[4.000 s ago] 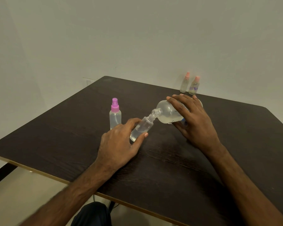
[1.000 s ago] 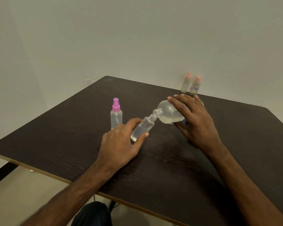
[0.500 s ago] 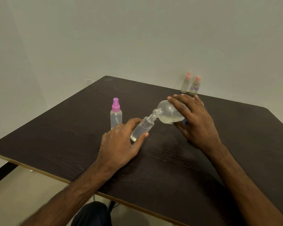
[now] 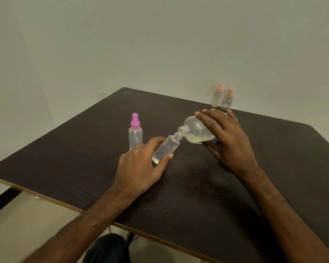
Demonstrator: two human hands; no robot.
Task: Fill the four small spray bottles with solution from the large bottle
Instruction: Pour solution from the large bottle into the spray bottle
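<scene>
My left hand (image 4: 141, 168) grips a small clear uncapped spray bottle (image 4: 166, 149), tilted with its open neck up to the right. My right hand (image 4: 224, 137) holds the large clear bottle (image 4: 195, 130) tipped on its side, its open mouth meeting the small bottle's neck. Pale liquid lies in the low side of the large bottle and in the base of the small one. A small bottle with a purple spray top (image 4: 135, 131) stands upright just left of my left hand. Two small bottles with pink tops (image 4: 216, 95) (image 4: 227, 99) stand at the table's far edge.
All of it sits on a dark wooden table (image 4: 198, 196) set in a corner of plain walls. A small white and blue object (image 4: 216, 142) shows under my right hand, mostly hidden. My knee shows below the near table edge.
Both hands and both bottles hold nearly the same pose throughout. The mouths stay together and the pouring position is unchanged.
</scene>
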